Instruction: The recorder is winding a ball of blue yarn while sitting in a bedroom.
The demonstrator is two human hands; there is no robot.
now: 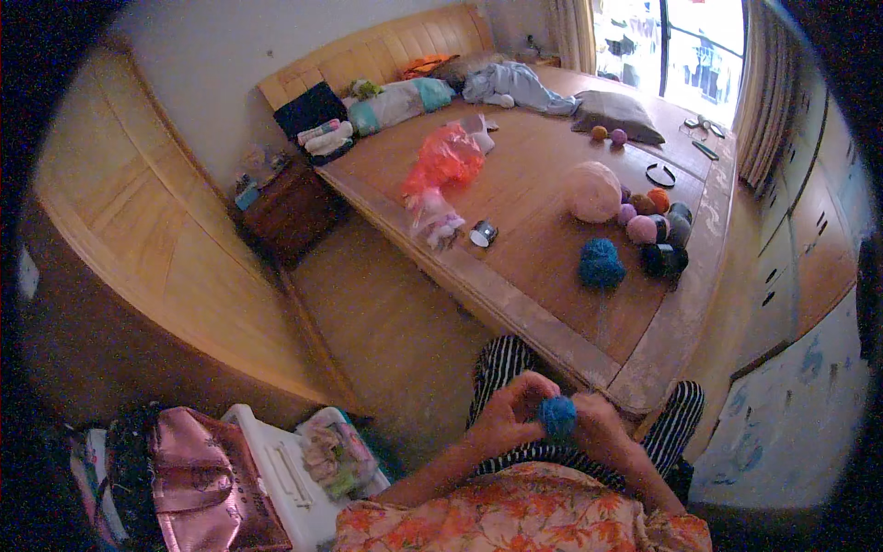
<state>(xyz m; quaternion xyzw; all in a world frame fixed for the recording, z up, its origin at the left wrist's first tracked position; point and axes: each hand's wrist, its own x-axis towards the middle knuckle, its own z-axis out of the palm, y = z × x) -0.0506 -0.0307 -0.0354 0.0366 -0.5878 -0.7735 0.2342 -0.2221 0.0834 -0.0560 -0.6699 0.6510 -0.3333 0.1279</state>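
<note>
Over my lap, a small ball of blue yarn (557, 417) sits between my two hands. My left hand (511, 410) is closed round its left side, thumb and fingers curled against it. At the ball's right side my right hand (602, 429) is closed too, its fingers bent against the yarn and partly hidden. On the bed ahead lies a larger blue skein of yarn (601, 263). A thin, faint strand runs from that skein down toward the bed's near edge and my hands.
A large pale pink yarn ball (594, 192) and several smaller balls, including a black one (663, 260), rest on the wooden bed (524, 248). A red plastic bag (446, 158), a small round container (483, 234) and a black headband (660, 175) lie there. White drawers (290, 474) stand at left.
</note>
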